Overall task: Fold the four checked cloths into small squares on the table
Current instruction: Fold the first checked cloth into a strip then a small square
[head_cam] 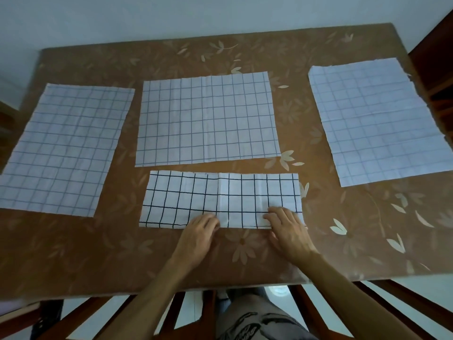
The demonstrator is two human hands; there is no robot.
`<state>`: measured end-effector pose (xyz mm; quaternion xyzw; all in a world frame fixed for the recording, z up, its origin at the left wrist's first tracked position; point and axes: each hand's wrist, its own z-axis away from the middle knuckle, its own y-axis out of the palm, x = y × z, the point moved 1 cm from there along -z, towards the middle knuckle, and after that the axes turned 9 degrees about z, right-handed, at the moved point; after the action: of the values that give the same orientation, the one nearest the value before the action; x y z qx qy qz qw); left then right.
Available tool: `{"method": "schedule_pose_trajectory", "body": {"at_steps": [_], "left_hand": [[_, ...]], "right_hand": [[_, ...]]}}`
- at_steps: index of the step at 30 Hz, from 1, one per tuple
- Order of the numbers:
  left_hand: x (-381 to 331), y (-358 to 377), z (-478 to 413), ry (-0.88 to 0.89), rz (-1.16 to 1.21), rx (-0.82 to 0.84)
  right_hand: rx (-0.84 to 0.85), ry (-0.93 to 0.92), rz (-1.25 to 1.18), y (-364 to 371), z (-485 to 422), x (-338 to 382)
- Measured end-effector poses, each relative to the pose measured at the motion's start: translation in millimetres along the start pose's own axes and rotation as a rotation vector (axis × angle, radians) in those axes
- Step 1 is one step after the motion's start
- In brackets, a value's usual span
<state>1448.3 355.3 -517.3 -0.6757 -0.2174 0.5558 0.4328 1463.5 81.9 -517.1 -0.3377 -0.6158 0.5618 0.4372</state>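
Cloth: white black-checked fabric strip (220, 200) (folded once) is being pressed at front centre of brown floral table (98, 253).
Right hand (288, 233): being laid flat on near hem.
Left hand (198, 233): fingers bent there; grip indeterminable.

We can read no text, label, brand or number; the dark print on the shorts (255, 323) nearest us is too blurred.

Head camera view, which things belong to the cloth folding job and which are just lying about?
Job: near checked cloth, folded to a strip, with left hand and right hand resting on it; left cloth, middle cloth, right cloth, all flat; table.
Just about: wooden furniture at the right edge; wooden frame below the table.
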Motion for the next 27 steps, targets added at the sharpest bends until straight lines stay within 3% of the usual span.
{"method": "schedule_pose_trajectory", "body": {"at_steps": [10,16,20,27], "left_hand": [[14,-25,77,-0.06,-0.045,-0.058],[21,-32,108,-0.025,-0.1,0.041],[44,-36,114,-0.105,-0.193,0.115],[68,-49,90,-0.209,-0.129,-0.051]], "right_hand": [[0.023,0.048,-0.001,-11,32,42],[0.12,0.209,-0.074,-24,52,31],[0.171,0.243,-0.156,-26,60,11],[0.16,0.377,-0.281,-23,53,-15]]}}
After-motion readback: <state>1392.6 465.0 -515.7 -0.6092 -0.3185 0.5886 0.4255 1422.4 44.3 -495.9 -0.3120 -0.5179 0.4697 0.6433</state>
